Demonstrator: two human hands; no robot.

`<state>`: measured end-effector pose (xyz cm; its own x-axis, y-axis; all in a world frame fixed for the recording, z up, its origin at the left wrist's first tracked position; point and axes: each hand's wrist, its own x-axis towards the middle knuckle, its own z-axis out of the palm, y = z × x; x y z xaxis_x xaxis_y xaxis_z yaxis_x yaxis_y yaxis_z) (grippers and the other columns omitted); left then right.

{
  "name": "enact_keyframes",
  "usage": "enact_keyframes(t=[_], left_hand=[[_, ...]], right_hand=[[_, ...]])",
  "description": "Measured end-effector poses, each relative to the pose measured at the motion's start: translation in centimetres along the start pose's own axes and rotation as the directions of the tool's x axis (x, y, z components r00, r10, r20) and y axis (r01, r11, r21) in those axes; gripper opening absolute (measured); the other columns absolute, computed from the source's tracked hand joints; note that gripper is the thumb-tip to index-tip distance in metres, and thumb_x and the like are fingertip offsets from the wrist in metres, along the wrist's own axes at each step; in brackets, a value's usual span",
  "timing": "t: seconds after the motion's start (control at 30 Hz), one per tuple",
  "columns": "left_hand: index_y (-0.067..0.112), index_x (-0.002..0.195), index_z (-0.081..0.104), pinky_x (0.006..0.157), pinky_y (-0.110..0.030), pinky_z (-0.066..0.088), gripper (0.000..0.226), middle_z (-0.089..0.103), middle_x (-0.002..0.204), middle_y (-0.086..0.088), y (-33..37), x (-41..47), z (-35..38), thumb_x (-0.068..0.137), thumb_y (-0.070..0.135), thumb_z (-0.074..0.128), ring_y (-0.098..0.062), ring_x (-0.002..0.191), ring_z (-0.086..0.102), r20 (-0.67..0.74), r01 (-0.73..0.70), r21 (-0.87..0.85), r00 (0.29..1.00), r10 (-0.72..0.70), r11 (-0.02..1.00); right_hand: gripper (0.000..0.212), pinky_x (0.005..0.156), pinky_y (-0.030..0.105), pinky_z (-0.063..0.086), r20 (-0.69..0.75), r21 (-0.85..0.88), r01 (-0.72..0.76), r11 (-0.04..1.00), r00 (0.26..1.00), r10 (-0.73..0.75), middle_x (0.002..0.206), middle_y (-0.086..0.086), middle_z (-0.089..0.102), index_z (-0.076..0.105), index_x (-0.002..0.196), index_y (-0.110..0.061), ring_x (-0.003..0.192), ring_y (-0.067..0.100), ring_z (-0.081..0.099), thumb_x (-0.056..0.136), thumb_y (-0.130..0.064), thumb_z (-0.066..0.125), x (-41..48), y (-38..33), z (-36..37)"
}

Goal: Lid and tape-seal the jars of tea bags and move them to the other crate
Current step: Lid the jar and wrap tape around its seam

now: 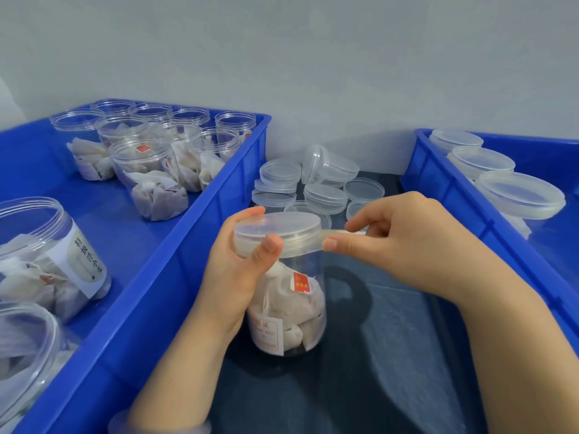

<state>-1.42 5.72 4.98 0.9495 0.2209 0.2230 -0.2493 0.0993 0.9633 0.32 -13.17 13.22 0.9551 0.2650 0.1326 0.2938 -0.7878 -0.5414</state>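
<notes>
A clear jar of tea bags (291,311) stands upright on the dark table between two blue crates, with a translucent lid (279,227) on top. My left hand (241,270) wraps the jar's neck, thumb pressed on the lid's rim. My right hand (404,242) pinches a strip of clear tape (332,234) that runs from the lid's side out to my fingertips. The left crate (200,245) holds several open jars of tea bags (147,177). The right crate (448,195) holds lidded jars (520,195).
Several loose lids (313,186) lie piled on the table behind the jar, against the grey wall. A labelled open jar (47,258) stands at the near left of the left crate. Dark tabletop (391,355) shows between the crates.
</notes>
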Motion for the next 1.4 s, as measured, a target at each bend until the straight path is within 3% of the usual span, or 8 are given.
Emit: enact_keyframes(t=[0.17,0.5,0.7,0.8,0.9,1.2,1.33,1.4], left_hand=[[0.024,0.112,0.059,0.091,-0.032,0.049,0.105,0.067,0.113,0.000,0.1,-0.1,-0.1,0.029,0.087,0.070,-0.018,0.110,0.063,0.013,0.013,-0.049,1.000,-0.013,0.999],[0.015,0.117,0.058,0.072,-0.028,0.056,0.111,0.072,0.104,-0.004,0.9,0.0,-1.3,0.026,0.075,0.081,-0.020,0.096,0.069,0.140,0.085,-0.203,0.988,-0.057,0.975],[0.017,0.112,0.059,0.084,-0.037,0.052,0.109,0.069,0.103,-0.002,0.4,-0.5,-0.3,0.024,0.078,0.079,-0.020,0.099,0.066,0.167,0.074,-0.216,0.985,-0.038,0.974],[0.026,0.089,0.073,0.078,-0.032,0.054,0.074,0.070,0.091,0.002,0.3,-0.4,0.0,0.034,0.076,0.079,-0.017,0.090,0.066,0.200,0.030,-0.231,0.980,0.018,0.973],[0.022,0.092,0.071,0.073,-0.028,0.056,0.080,0.072,0.093,0.000,0.2,-0.3,0.2,0.031,0.071,0.083,-0.017,0.091,0.068,0.158,0.043,-0.283,0.987,0.002,0.958],[-0.005,0.123,0.051,0.086,-0.036,0.050,0.109,0.065,0.116,-0.016,0.6,-0.2,0.6,0.050,0.071,0.078,-0.030,0.108,0.062,0.081,-0.178,-0.067,0.980,0.183,0.982],[0.027,0.106,0.066,0.076,-0.019,0.052,0.075,0.072,0.099,0.010,0.1,-0.6,1.1,0.046,0.069,0.081,-0.007,0.095,0.068,0.015,-0.223,0.017,0.975,0.223,0.975],[0.030,0.108,0.068,0.081,-0.028,0.055,0.077,0.072,0.102,0.006,-0.2,-0.7,0.9,0.044,0.069,0.082,-0.010,0.097,0.068,-0.077,-0.208,0.000,0.975,0.208,0.978]], right_hand=[[0.057,0.054,0.026,0.039,-0.033,0.035,0.043,0.998,0.999,-0.042,0.055,-0.021,0.055,0.067,0.067,-0.028,0.053,0.004,0.049,0.047,-0.080,0.054,-0.1,-0.3,-0.1],[0.083,0.055,0.035,0.045,-0.112,-0.016,0.107,0.994,0.988,-0.108,0.059,-0.002,0.058,0.066,0.074,-0.019,0.058,0.015,0.051,0.041,-0.089,0.039,-0.3,-1.6,0.9],[0.073,0.046,0.013,0.036,0.041,0.182,0.064,0.981,0.997,-0.072,0.057,-0.024,0.056,0.067,0.076,-0.030,0.052,-0.004,0.050,0.032,-0.087,0.055,0.3,-0.2,0.3],[0.066,0.061,0.033,0.054,0.121,0.228,0.077,0.970,0.987,-0.107,0.072,-0.011,0.068,0.070,0.081,-0.027,0.063,0.009,0.062,0.043,-0.080,0.060,0.4,0.3,-0.3],[0.046,0.081,0.049,0.053,0.156,0.258,0.099,0.961,0.977,-0.143,0.085,0.001,0.072,0.071,0.090,-0.023,0.083,0.024,0.066,0.062,-0.059,0.065,0.2,0.4,-0.6],[0.049,0.063,0.019,0.041,-0.088,0.132,0.075,0.988,0.994,-0.063,0.078,-0.016,0.059,0.061,0.089,-0.027,0.069,-0.001,0.053,0.054,-0.062,0.063,0.1,-0.3,-0.2],[0.050,0.071,0.034,0.050,-0.121,-0.033,0.124,0.992,0.984,-0.127,0.079,-0.016,0.058,0.057,0.088,-0.023,0.079,0.008,0.056,0.061,-0.065,0.056,-0.5,-1.6,0.6],[0.047,0.073,0.038,0.051,-0.109,-0.037,0.164,0.986,0.980,-0.167,0.081,-0.012,0.061,0.057,0.089,-0.020,0.081,0.013,0.056,0.067,-0.062,0.058,-0.7,-2.0,0.8]])
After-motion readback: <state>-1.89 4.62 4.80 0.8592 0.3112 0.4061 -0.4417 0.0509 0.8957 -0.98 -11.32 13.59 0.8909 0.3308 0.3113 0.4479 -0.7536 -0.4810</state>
